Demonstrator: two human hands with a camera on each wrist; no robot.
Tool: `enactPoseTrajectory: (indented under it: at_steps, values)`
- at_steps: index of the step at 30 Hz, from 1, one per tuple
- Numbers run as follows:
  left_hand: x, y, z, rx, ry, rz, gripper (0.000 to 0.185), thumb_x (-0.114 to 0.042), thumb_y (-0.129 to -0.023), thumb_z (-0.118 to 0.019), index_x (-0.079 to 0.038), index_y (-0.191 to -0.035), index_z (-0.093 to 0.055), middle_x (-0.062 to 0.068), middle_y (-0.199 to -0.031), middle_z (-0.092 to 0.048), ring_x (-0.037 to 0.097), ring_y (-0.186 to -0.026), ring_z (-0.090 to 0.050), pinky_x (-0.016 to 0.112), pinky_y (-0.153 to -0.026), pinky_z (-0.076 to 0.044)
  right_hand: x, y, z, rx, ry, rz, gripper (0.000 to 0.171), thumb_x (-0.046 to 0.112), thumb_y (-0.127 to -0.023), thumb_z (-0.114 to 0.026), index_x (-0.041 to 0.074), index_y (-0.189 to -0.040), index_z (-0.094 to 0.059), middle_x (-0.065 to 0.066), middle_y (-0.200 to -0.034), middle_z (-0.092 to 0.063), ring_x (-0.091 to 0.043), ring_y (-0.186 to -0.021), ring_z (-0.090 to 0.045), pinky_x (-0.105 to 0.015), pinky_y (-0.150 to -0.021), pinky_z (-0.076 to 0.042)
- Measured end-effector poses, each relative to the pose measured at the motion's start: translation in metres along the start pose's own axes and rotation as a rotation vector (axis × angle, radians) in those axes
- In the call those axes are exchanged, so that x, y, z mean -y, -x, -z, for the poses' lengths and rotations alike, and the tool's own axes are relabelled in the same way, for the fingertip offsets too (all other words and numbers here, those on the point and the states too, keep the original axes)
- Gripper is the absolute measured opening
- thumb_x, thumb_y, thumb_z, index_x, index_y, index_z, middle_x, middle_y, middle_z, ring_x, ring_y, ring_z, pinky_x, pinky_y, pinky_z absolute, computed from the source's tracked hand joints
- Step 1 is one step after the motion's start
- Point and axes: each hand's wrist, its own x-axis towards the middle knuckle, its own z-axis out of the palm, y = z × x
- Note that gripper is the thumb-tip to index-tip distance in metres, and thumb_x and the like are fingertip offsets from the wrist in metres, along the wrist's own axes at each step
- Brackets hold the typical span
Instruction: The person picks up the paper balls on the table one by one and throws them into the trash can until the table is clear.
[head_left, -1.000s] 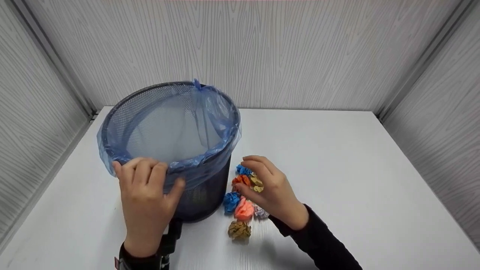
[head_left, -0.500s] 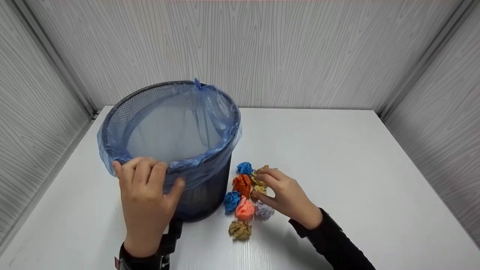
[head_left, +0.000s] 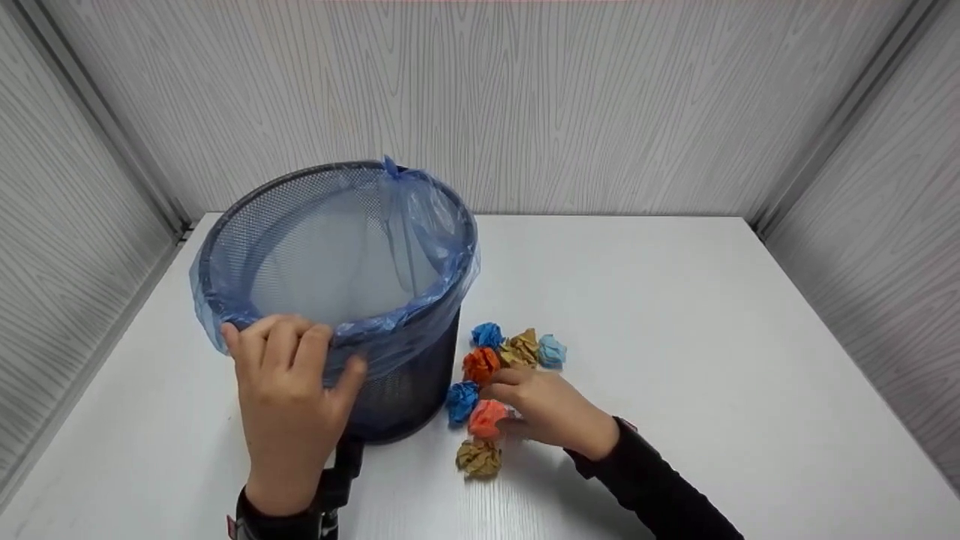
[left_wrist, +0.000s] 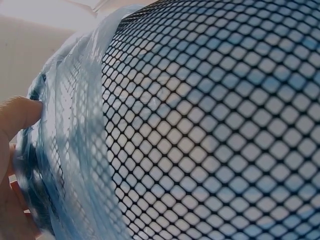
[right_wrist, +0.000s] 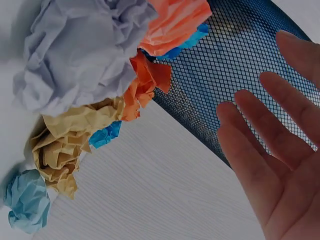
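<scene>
My left hand point(head_left: 289, 409) grips the near rim of a black mesh wastebasket point(head_left: 401, 405), fingers over the edge and thumb outside. A blue plastic bag point(head_left: 409, 330) lines it and folds down over the rim. To the right of the basket, my right hand point(head_left: 559, 412) is low over a group of crumpled paper balls, fingertips beside the pink paper ball point(head_left: 487, 418). The lavender paper ball point(right_wrist: 82, 55) shows large in the right wrist view but is hidden by the hand in the head view. That hand's fingers point(right_wrist: 267, 120) are spread, holding nothing.
Around the hand lie an orange paper ball point(head_left: 480, 365), two blue ones including the far blue paper ball point(head_left: 487, 335), a light blue paper ball point(head_left: 552, 351) and tan paper balls such as the nearest tan paper ball point(head_left: 478, 459). Grey wood-grain panels point(head_left: 600, 112) enclose the white table point(head_left: 675, 322).
My right hand has shifted right, then down toward the pink and lavender balls, uncovering the light blue and far tan ones. My left hand stays on the rim.
</scene>
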Motion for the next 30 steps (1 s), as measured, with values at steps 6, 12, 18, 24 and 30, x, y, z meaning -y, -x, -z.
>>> enactPoseTrajectory:
  at_steps: [6,12,18,24,30]
  values:
    - [0.0,0.001,0.0,-0.002,0.003,0.001,0.033,-0.032,-0.069,-0.048,0.001,-0.068,-0.05,0.012,-0.07,-0.046,0.03,-0.077,-0.039,0.051,-0.084,-0.009,0.001,-0.001,-0.009,0.077,0.027,-0.02,0.035,0.021,-0.06,-0.065,0.011,-0.092,-0.055,0.0,-0.089,-0.048,-0.009,-0.077,-0.045,-0.021,-0.064,-0.039]
    - [0.001,0.001,0.0,-0.007,-0.003,-0.002,0.032,-0.031,-0.068,-0.047,0.001,-0.068,-0.05,0.013,-0.07,-0.046,0.03,-0.077,-0.039,0.051,-0.084,-0.009,0.0,-0.001,-0.019,0.109,0.062,-0.032,0.032,0.029,-0.063,-0.061,0.013,-0.09,-0.056,0.001,-0.083,-0.047,-0.008,-0.067,-0.045,-0.021,-0.057,-0.039]
    - [0.001,0.0,-0.001,0.003,-0.003,0.0,0.029,-0.027,-0.065,-0.049,0.001,-0.068,-0.05,0.012,-0.071,-0.046,0.03,-0.078,-0.039,0.051,-0.084,-0.009,-0.002,-0.002,-0.025,0.137,0.06,-0.05,0.027,0.027,-0.064,-0.061,0.014,-0.087,-0.057,0.001,-0.08,-0.047,-0.007,-0.062,-0.045,-0.021,-0.054,-0.039]
    - [0.001,0.0,-0.001,-0.002,0.002,0.001,0.031,-0.031,-0.067,-0.048,0.001,-0.068,-0.05,0.012,-0.071,-0.046,0.03,-0.078,-0.039,0.051,-0.084,-0.009,-0.005,-0.002,-0.027,0.168,0.051,-0.084,0.025,0.021,-0.062,-0.062,0.015,-0.085,-0.056,0.0,-0.083,-0.048,-0.009,-0.062,-0.048,-0.022,-0.055,-0.04]
    - [0.001,0.0,-0.001,-0.016,0.006,-0.004,0.035,-0.034,-0.069,-0.047,0.001,-0.068,-0.05,0.012,-0.07,-0.046,0.03,-0.077,-0.039,0.051,-0.084,-0.009,-0.007,-0.002,-0.029,0.197,0.046,-0.125,0.02,0.016,-0.06,-0.061,0.015,-0.08,-0.055,0.0,-0.083,-0.049,-0.009,-0.061,-0.048,-0.023,-0.054,-0.04]
